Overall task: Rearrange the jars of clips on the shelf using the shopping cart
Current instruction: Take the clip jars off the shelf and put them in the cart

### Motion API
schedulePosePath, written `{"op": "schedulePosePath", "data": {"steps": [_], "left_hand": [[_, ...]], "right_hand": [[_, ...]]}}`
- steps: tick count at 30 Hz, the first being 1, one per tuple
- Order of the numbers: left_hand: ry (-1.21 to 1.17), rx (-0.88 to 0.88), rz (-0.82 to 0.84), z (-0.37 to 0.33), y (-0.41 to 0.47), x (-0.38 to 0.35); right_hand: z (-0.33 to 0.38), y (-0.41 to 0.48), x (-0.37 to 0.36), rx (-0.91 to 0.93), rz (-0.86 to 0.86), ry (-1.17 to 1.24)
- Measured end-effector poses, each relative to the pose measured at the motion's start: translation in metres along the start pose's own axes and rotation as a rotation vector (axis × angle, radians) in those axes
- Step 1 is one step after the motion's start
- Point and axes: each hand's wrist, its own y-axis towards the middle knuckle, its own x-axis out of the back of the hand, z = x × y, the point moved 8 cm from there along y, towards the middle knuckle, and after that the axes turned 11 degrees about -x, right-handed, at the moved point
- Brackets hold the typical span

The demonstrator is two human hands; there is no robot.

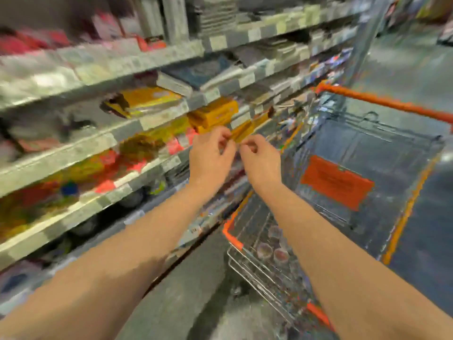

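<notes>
- Wire mesh forms the near compartment of the shopping cart. The jars stand in it as a small cluster of clear, lidded pots, upright, close to the cart's near edge and just beside the right forearm. Their contents are too blurred to identify.
- Handling estimate: the jars appear small, rigid and light. Their smooth walls are probably slippery, and it cannot be confirmed that the lids are secure.
- Recommended hold: grip round the body below the lid, thumb opposing the fingers, not by the lid alone. Keep each jar upright, since spilled clips would likely drop through the mesh.
- Left hand and right hand are extended between the cart and the shelf, well apart from the jars.
- Both hands pinch a yellow packet with curled fingers. The left takes its near end and the right grips just beside it.
- Neither hand is free, so the packet would need to be released before a jar can be taken.
- An orange placard hangs inside the cart's far basket.
- The shelf runs along the left in several tiers, with yellow boxes at a tier edge just beyond the hands. Blur prevents telling which tier takes the jars.
</notes>
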Motion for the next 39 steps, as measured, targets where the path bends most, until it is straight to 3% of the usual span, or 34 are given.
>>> {"op": "schedulePosePath", "data": {"steps": [6,14,19,25,29,34,39], "left_hand": [[0.161,0.018,-0.204,0.04,0.02,0.19],[0.42,-0.066,-0.259,0.09,0.052,0.412],[0.604,-0.105,-0.269,0.11,0.08,0.497],[0.772,-0.1,-0.286,0.132,0.13,0.568],[0.823,0.001,-0.163,0.155,0.164,0.601],[0.912,0.353,0.14,0.225,0.19,0.636],[1.125,0.585,0.503,0.271,0.192,0.658]], "right_hand": [[0.165,-0.053,-0.105,0.31,0.158,0.118],[0.337,-0.124,-0.23,0.538,0.319,0.363],[0.432,-0.15,-0.27,0.744,0.382,0.356],[0.524,-0.145,-0.311,1.003,0.415,0.187],[0.58,-0.125,-0.352,1.124,0.501,-0.023],[0.62,-0.117,-0.422,1.332,0.584,-0.543],[0.644,-0.113,-0.484,1.43,0.675,-0.862]]}}
